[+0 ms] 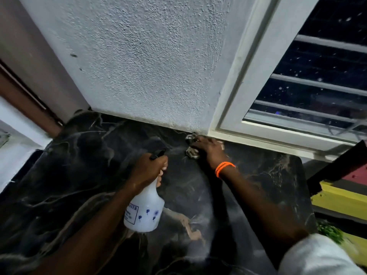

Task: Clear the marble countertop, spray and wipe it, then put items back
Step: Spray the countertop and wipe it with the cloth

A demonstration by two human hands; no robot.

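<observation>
The bottle [144,211] is gripped at its neck by the left hand [148,169], the fingers curled round the trigger, and its black nozzle [157,154] is aimed toward the back edge of the counter [79,175]. A faint mist is seen between the nozzle and the cloth [190,151]. The cloth is bunched under the right hand [208,149], which is pressed down on it with the fingers curled over it, right where the counter meets the wall [149,66] and the corner of the window frame [248,86].

The step in hand is judged to be spraying and wiping together. It is best done with the spray laid just ahead of the cloth, not onto the hand, and with the cloth drawn along the seam in overlapping passes, then out toward the front. The nozzle should be kept low so that little mist is thrown onto the wall.

The dark marble is bare across what is shown, so wide strokes are allowed to the left and toward the person. Room is tightest at the back, where the wall and frame stop the cloth, and to the right, where the counter's edge falls away beside a yellow ledge [337,197]. Care is called for at that right edge lest the cloth be swept off.
</observation>
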